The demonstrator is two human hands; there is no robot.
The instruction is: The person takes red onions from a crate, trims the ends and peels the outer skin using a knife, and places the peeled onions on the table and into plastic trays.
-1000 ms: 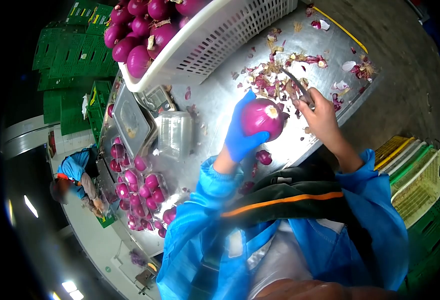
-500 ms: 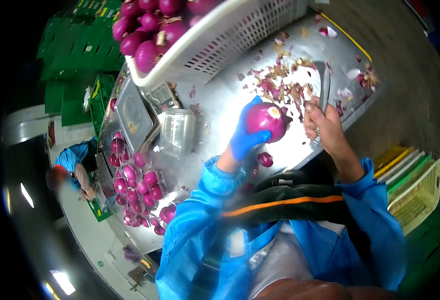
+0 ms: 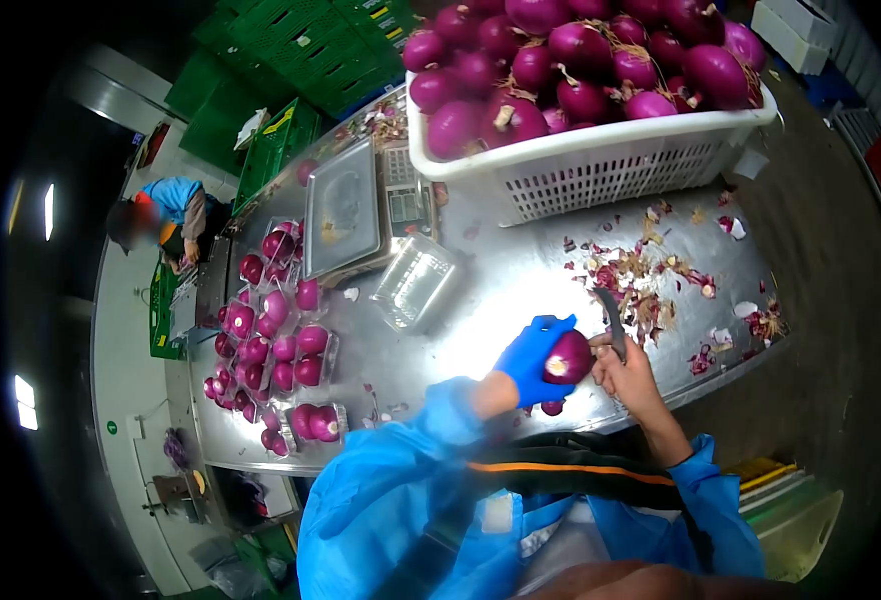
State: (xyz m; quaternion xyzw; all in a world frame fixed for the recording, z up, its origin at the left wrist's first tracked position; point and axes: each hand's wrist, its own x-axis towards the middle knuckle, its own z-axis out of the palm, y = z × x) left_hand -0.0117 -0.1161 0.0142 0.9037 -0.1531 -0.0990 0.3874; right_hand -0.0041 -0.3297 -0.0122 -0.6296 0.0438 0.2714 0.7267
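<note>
My left hand (image 3: 533, 366), in a blue glove, is wrapped round a red onion (image 3: 571, 350). The onion's pale cut end faces toward my body. Close on its right, my bare right hand (image 3: 629, 382) grips a knife (image 3: 613, 315) with a dark, curved blade pointing up and away from me. My right fingers come right up to the onion's side; whether they touch it I cannot tell. A small red onion (image 3: 552, 407) lies on the metal table (image 3: 481, 390) just below my left hand, partly hidden.
A white crate (image 3: 601, 170) heaped with red onions stands at the back. Peelings (image 3: 641, 290) litter the right side. A scale (image 3: 346, 215), a clear plastic tub (image 3: 416, 282) and packed onions (image 3: 271, 310) are to the left. A co-worker (image 3: 176, 205) stands beyond.
My hands have come together, bringing the knife hand beside the onion. The onion has turned, its pale end now toward me. The head view has shifted, showing more of the crate.
</note>
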